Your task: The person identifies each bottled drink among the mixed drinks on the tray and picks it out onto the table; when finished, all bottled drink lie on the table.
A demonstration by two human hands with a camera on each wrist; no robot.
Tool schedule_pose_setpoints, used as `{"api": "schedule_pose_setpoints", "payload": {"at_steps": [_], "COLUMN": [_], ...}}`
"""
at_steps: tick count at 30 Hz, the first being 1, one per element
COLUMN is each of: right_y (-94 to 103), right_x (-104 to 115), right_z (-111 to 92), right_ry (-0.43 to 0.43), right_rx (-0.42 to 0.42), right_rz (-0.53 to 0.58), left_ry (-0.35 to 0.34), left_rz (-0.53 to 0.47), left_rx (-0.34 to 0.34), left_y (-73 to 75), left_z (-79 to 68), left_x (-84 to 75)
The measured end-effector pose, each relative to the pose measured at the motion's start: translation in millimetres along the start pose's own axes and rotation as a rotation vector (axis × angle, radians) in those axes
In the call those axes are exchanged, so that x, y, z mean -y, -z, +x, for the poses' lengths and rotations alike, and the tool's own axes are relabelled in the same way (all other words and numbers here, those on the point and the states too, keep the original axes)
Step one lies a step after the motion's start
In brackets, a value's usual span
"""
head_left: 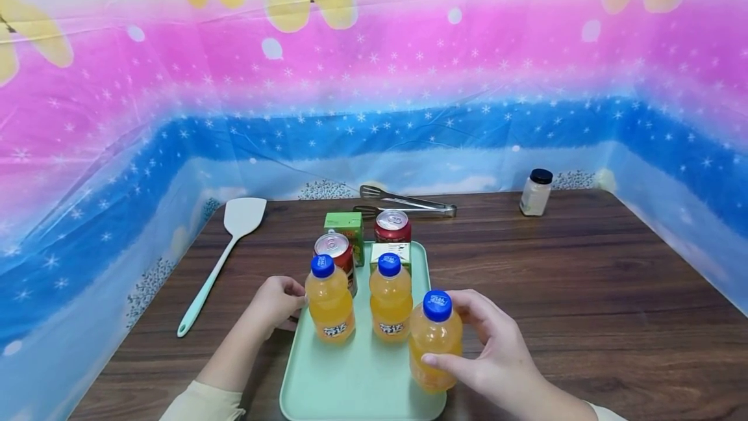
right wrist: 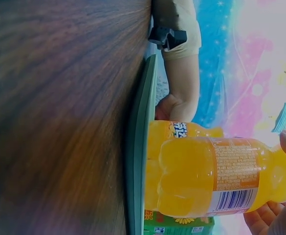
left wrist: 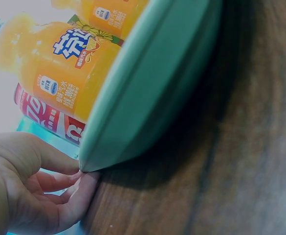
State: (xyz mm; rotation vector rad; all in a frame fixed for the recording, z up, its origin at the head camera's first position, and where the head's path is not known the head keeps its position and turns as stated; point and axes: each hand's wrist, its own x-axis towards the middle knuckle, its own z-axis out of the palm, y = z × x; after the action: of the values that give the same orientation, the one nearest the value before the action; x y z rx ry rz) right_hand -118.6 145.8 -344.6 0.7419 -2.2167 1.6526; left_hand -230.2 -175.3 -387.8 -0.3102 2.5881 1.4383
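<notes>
My right hand (head_left: 497,349) grips an orange soda bottle (right wrist: 196,176) with a blue cap, thumb on the near side and fingers behind. Its base is close over the right edge of a pale green tray (head_left: 350,388). On the left, my other hand (head_left: 277,307) pinches the tray's rim, thumb and fingers meeting at the edge in the left wrist view. Two more orange soda bottles, the left one (head_left: 330,304) and the middle one (head_left: 391,304), stand upright on the tray. Behind them are a red can (head_left: 334,247) and a small carton (head_left: 390,253).
A second red can (head_left: 393,226) and a green carton (head_left: 345,229) stand at the tray's far end. Metal tongs (head_left: 417,203) lie beyond them. A white spatula (head_left: 224,258) with a mint handle lies left, and a black-lidded jar (head_left: 536,193) stands at the back right of the wooden table (head_left: 584,291).
</notes>
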Motion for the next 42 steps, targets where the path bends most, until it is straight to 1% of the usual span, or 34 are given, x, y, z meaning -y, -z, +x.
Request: {"api": "schedule_pose_setpoints", "payload": {"at_steps": [4,11,23,42], "right_y": [1.3,4.0,9.0,15.9], "right_x": [0.1,-0.3,-3.3,-9.2], "right_z": [-0.7,-0.4,-1.9,-3.7], "right_ry": [-0.026,-0.04,0.019,0.038], "right_rx": [-0.002,-0.009,-0.015,-0.007], "right_rz": [-0.012,-0.02,-0.036,-0.021], "left_ry": [0.002,0.002,-0.001,0.003], "left_rz": [0.0,0.003,-0.002,0.012], "left_rx": [0.0,-0.001,0.001,0.004], "left_y": [-0.3,-0.4,-0.2,1.4], "left_z": [-0.2,-0.2,-0.2,-1.3], "left_x": [-0.2,-1.4,-0.3,-0.9]}}
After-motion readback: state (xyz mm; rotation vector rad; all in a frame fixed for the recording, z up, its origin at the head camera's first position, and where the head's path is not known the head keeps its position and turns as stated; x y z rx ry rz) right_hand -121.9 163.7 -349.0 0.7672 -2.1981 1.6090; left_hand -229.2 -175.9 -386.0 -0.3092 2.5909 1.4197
